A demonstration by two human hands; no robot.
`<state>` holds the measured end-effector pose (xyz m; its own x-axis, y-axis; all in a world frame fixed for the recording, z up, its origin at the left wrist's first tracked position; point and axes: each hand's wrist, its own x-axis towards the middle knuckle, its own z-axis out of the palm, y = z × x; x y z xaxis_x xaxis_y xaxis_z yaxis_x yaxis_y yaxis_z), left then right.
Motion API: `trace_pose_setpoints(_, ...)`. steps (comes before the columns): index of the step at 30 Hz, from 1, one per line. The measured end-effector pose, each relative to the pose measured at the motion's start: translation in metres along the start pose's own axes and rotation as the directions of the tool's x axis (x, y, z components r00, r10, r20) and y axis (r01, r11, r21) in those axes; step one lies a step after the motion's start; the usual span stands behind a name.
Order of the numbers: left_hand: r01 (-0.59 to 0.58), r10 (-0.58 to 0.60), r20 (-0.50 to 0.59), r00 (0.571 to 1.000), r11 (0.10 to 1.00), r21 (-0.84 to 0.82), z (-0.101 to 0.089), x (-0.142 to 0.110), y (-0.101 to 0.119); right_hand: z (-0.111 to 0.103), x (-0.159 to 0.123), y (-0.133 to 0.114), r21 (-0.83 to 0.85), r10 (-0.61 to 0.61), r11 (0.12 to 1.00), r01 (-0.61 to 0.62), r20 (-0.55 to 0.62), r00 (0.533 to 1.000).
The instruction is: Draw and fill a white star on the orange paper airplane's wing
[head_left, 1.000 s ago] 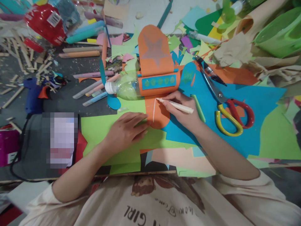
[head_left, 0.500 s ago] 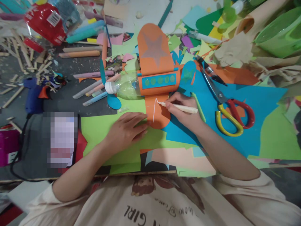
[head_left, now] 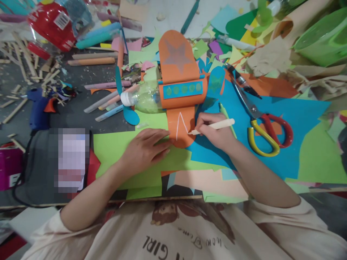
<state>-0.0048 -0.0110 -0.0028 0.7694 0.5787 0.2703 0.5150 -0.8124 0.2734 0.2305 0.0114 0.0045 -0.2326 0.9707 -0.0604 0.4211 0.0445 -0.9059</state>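
Observation:
A toy plane made from a clear plastic bottle (head_left: 145,99) lies on its side, wrapped in orange paper with a blue strip of green dots (head_left: 183,90). Its far orange wing (head_left: 173,72) carries a purple star. On the near orange wing (head_left: 173,117) are two white lines meeting in a peak. My right hand (head_left: 215,130) grips a white marker (head_left: 221,124), its tip at the lower end of the right-hand line. Flat beside that wing rests my left hand (head_left: 148,146), fingers stretched out, fingertips at the wing's left edge.
Scissors (head_left: 255,113) with red and yellow handles lie on blue paper (head_left: 292,159) at right, beside a black pen (head_left: 245,83). Leftward are a blue glue gun (head_left: 38,108), a phone (head_left: 72,159), several markers and wooden sticks. A green basket (head_left: 322,36) stands far right.
My right hand has drawn the marker down and to the right, leaving a second white line from the peak. My left hand has stayed in place.

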Motion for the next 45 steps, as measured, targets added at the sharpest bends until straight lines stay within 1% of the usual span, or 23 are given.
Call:
trace_pose_setpoints(2,-0.007,0.007,-0.013,1.000,1.000,0.001,0.000,0.001,0.000,-0.001,0.000,0.000,0.008,-0.008,1.000,0.008,0.032,0.999)
trace_pose_setpoints(5,-0.005,0.005,-0.013,1.000,1.000,0.006,0.001,0.000,0.000,-0.002,0.000,-0.002,0.007,0.016,1.000,-0.017,0.072,0.997)
trace_pose_setpoints(11,0.018,-0.018,0.042,0.999,1.000,-0.003,0.001,-0.002,-0.001,-0.004,-0.001,-0.001,0.040,0.009,0.999,-0.013,0.112,0.994)
trace_pose_setpoints(13,0.020,-0.020,0.047,0.999,1.000,-0.003,0.002,-0.003,-0.001,-0.003,-0.001,0.002,0.122,0.022,0.992,-0.031,0.072,0.997)
trace_pose_setpoints(15,0.023,-0.023,0.049,0.999,1.000,0.004,0.002,-0.002,-0.001,-0.001,0.000,0.005,0.243,0.048,0.969,-0.039,-0.031,0.998)
trace_pose_setpoints(17,0.018,-0.018,0.045,0.999,1.000,0.008,0.002,-0.002,-0.001,0.003,0.000,0.005,0.297,0.066,0.955,-0.026,-0.126,0.990)
trace_pose_setpoints(18,0.015,-0.016,0.043,0.999,1.000,0.009,0.002,-0.002,-0.001,0.005,0.001,0.004,0.280,0.062,0.960,-0.021,-0.138,0.988)
trace_pose_setpoints(19,0.013,-0.013,0.040,0.999,1.000,0.010,0.002,-0.002,-0.001,0.008,0.000,0.003,0.237,0.047,0.971,-0.017,-0.120,0.992)
trace_pose_setpoints(22,0.008,-0.008,0.028,1.000,1.000,0.009,0.002,-0.001,0.000,0.015,-0.001,-0.001,0.106,-0.017,0.994,0.021,-0.035,0.999)
trace_pose_setpoints(24,0.007,-0.007,0.026,1.000,1.000,0.007,0.001,-0.001,0.000,0.017,-0.003,-0.001,0.069,-0.036,0.997,0.036,0.001,0.999)
trace_pose_setpoints(29,0.007,-0.007,0.032,0.999,1.000,0.020,0.000,-0.001,0.000,0.018,-0.003,-0.001,0.061,-0.030,0.998,0.028,0.036,0.999)
trace_pose_setpoints(35,0.001,-0.001,0.017,1.000,1.000,0.015,0.000,0.000,0.001,0.017,-0.001,-0.002,0.057,-0.062,0.997,0.058,0.062,0.996)
trace_pose_setpoints(41,-0.010,0.010,-0.010,1.000,1.000,0.003,0.002,0.000,0.000,0.007,-0.004,-0.005,0.004,-0.023,1.000,0.023,0.107,0.994)
trace_pose_setpoints(45,-0.020,0.020,-0.026,0.999,1.000,-0.004,0.002,0.001,-0.001,-0.001,-0.008,-0.008,-0.024,-0.012,1.000,0.016,0.175,0.984)
